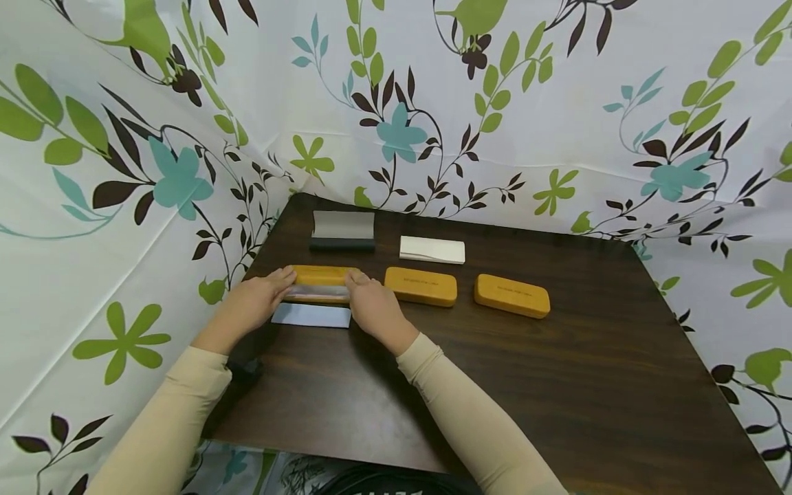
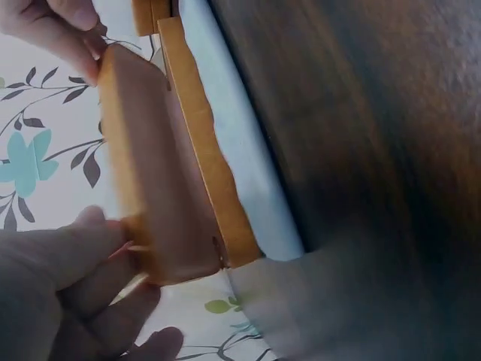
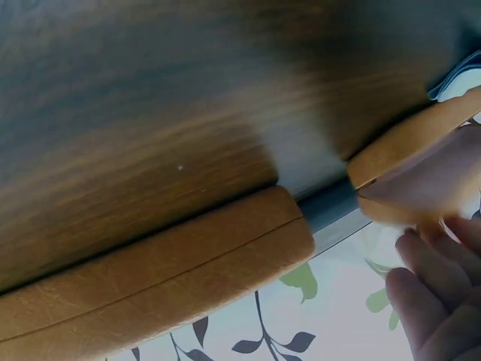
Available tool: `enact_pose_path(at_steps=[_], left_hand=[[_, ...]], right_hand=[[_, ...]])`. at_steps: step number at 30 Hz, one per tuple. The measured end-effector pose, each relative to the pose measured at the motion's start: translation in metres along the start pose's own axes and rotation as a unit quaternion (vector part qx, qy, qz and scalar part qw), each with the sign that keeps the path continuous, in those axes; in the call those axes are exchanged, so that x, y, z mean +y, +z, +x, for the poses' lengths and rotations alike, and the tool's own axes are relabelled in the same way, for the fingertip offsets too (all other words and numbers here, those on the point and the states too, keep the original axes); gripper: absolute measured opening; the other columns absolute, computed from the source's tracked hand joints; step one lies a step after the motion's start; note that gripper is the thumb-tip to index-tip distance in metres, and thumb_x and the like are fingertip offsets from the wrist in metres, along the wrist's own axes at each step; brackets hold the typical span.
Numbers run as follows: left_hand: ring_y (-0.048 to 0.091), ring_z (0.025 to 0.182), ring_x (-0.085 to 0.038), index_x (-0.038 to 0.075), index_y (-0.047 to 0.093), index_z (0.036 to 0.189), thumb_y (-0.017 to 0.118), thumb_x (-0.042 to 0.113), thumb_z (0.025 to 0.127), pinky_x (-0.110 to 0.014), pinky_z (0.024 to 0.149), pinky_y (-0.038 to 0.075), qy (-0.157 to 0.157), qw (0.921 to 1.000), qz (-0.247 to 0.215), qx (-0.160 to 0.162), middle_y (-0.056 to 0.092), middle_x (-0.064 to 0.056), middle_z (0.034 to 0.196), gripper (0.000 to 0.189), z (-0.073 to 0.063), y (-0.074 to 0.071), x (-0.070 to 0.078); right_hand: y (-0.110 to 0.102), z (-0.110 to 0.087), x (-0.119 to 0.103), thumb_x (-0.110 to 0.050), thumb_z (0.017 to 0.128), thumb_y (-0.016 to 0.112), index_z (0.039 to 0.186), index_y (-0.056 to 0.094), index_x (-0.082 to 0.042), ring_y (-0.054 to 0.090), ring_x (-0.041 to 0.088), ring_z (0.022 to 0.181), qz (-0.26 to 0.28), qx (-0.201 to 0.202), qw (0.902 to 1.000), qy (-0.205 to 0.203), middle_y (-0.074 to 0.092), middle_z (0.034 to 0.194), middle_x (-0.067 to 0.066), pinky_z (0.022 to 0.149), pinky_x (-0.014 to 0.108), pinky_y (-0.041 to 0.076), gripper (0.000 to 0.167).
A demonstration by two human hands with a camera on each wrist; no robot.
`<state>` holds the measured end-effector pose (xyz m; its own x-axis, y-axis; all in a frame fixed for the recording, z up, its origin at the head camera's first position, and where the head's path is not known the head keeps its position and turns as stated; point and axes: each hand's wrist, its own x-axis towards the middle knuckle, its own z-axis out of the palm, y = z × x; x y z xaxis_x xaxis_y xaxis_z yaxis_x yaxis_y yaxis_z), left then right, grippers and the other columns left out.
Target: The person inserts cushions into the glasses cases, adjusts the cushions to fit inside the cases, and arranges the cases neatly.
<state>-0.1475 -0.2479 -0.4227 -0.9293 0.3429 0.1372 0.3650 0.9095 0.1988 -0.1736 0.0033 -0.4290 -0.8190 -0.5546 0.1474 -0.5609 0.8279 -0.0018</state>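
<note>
An open mustard-yellow glasses case [image 1: 322, 276] lies at the left of the table, its lid raised and its inside greyish-pink. My left hand [image 1: 256, 302] pinches the lid's left end. On the opposite end, the fingers of my right hand [image 1: 377, 309] grip the lid at its edge. Both hands show on the lid in the left wrist view, where its edge is blurred. Just in front of the case lies a folded light-blue cloth [image 1: 312, 315], its long side along the case's front wall [image 2: 207, 143].
Two closed yellow glasses cases, one in the middle [image 1: 421, 286] and one farther right [image 1: 512, 295], continue the row. Behind them are a folded white cloth [image 1: 432, 250] and a grey-and-black flat item [image 1: 342, 230]. A floral curtain [image 1: 445, 151] hangs along the table's back and left sides.
</note>
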Motion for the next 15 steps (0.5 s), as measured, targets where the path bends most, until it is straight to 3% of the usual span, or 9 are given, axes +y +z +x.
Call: enact_pose_path(at_steps=[5, 10, 12, 15], left_hand=[[0.053, 0.13, -0.045, -0.001, 0.056, 0.142, 0.059, 0.017, 0.103, -0.059, 0.103, 0.045, 0.004, 0.9977, 0.006, -0.067, 0.05, -0.023, 0.147, 0.043, -0.0049, 0.0018, -0.0029], [0.049, 0.133, -0.046, -0.002, 0.05, 0.146, 0.057, 0.017, 0.104, -0.059, 0.106, 0.041, 0.003, 0.9966, -0.023, -0.079, 0.046, -0.026, 0.149, 0.047, -0.0046, 0.0011, -0.0058], [0.048, 0.133, -0.046, -0.002, 0.049, 0.147, 0.056, 0.017, 0.105, -0.06, 0.107, 0.04, 0.005, 0.996, -0.039, -0.08, 0.046, -0.026, 0.149, 0.047, -0.0038, -0.0001, -0.0069], [0.05, 0.131, -0.046, -0.003, 0.052, 0.144, 0.058, 0.015, 0.104, -0.06, 0.107, 0.04, -0.003, 0.9957, -0.062, -0.069, 0.049, -0.026, 0.147, 0.045, -0.0034, 0.0001, -0.0103]], right_hand=[[0.0055, -0.0029, -0.003, -0.021, 0.106, 0.053, 0.143, 0.059, -0.012, 0.055, 0.017, 0.132, 0.002, -0.072, 0.9974, -0.01, 0.051, 0.151, 0.001, 0.11, 0.037, 0.043, 0.039], [0.0047, 0.0002, 0.0007, -0.023, 0.104, 0.059, 0.143, 0.06, -0.012, 0.056, 0.017, 0.131, 0.01, -0.06, 0.9981, -0.01, 0.052, 0.151, 0.001, 0.111, 0.039, 0.043, 0.04], [0.0044, 0.0009, 0.0018, -0.023, 0.103, 0.061, 0.139, 0.063, -0.013, 0.062, 0.018, 0.123, 0.013, -0.048, 0.9988, -0.005, 0.054, 0.149, 0.0, 0.104, 0.038, 0.049, 0.038], [0.0032, 0.0007, -0.0001, -0.018, 0.103, 0.06, 0.123, 0.073, -0.012, 0.071, 0.016, 0.096, 0.03, -0.027, 0.9991, 0.013, 0.067, 0.132, 0.001, 0.077, 0.031, 0.059, 0.025]])
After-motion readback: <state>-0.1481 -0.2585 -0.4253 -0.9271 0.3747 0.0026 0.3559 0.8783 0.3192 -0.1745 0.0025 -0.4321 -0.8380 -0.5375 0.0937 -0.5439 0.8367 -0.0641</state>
